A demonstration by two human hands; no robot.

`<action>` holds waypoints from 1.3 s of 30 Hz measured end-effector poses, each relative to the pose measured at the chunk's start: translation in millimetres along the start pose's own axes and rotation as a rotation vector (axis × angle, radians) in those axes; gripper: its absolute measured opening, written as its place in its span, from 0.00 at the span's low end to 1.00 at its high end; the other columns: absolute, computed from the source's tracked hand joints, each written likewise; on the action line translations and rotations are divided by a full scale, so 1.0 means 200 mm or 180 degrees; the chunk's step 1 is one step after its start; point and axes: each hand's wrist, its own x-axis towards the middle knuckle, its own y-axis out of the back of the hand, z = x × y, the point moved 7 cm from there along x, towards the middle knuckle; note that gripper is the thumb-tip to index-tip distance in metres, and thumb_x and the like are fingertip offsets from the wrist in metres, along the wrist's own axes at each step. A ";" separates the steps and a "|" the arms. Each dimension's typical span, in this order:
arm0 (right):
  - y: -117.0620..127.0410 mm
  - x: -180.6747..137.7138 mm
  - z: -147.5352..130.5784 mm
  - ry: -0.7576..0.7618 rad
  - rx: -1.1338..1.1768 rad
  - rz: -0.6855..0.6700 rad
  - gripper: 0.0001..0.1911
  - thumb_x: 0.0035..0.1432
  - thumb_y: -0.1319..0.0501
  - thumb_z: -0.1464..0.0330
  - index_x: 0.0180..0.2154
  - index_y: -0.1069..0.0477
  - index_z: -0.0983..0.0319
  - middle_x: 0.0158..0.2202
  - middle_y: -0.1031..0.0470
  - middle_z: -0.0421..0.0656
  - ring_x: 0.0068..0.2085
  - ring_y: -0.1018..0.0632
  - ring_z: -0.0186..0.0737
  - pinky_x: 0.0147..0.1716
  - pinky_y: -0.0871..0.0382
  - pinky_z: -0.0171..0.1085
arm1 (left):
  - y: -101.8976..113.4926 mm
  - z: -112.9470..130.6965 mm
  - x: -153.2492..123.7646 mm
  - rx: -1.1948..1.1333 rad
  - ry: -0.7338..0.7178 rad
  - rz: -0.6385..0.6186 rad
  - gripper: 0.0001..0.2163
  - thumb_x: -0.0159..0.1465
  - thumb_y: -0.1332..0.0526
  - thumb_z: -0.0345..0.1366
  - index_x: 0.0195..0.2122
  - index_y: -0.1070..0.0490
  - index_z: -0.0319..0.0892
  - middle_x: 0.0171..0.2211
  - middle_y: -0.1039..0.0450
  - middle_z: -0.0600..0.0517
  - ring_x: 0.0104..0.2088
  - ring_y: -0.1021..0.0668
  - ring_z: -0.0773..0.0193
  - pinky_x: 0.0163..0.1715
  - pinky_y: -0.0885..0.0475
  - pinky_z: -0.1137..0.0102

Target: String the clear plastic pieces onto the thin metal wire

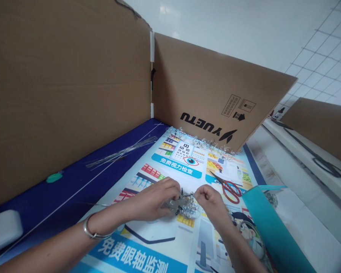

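Observation:
A small tangled bundle of silvery wire with clear and black bits (186, 206) lies over the printed sheet, between my two hands. My left hand (156, 199), with a metal bangle on its wrist, is closed on the bundle's left side. On the other side, my right hand (209, 200) pinches a thin strand that comes out of the bundle's upper edge. Its fingertips touch at the strand, and the end is too small to make out. Red-handled scissors (230, 190) lie just beyond my right hand, their blades pointing up and left.
Tall cardboard panels (74, 83) stand at the left and back. Similar wire pieces (204, 143) line the back panel's foot. Straight wires (122, 152) and a green blob (54, 177) lie on the blue surface. A teal box (275, 231) is at right, a white object (4, 231) at left.

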 end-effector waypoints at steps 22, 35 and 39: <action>-0.10 0.07 0.19 0.0193 0.1231 -0.0175 0.28 0.47 0.36 0.66 0.52 0.38 0.57 0.51 0.34 0.47 0.48 0.30 0.45 0.38 0.30 0.40 | -0.08 -0.43 -0.01 -0.1902 0.0871 0.0727 0.18 0.57 0.38 0.34 0.48 0.38 0.43 0.49 0.36 0.47 0.45 0.29 0.60 0.45 0.33 0.62; -0.05 0.09 0.25 0.0655 -0.0144 0.0512 0.46 0.44 0.43 0.77 0.62 0.60 0.55 0.60 0.47 0.48 0.55 0.36 0.44 0.44 0.34 0.42 | -0.11 -0.51 -0.01 -0.2235 0.0979 0.0980 0.12 0.61 0.42 0.36 0.44 0.38 0.41 0.40 0.33 0.50 0.42 0.29 0.62 0.42 0.33 0.65; -0.01 0.10 0.24 0.0511 -0.0585 0.0638 0.50 0.43 0.41 0.76 0.62 0.66 0.55 0.62 0.53 0.48 0.58 0.41 0.47 0.48 0.36 0.45 | -0.11 -0.50 -0.02 -0.2034 0.1030 0.0934 0.14 0.60 0.42 0.34 0.47 0.39 0.42 0.43 0.34 0.48 0.45 0.30 0.60 0.42 0.33 0.64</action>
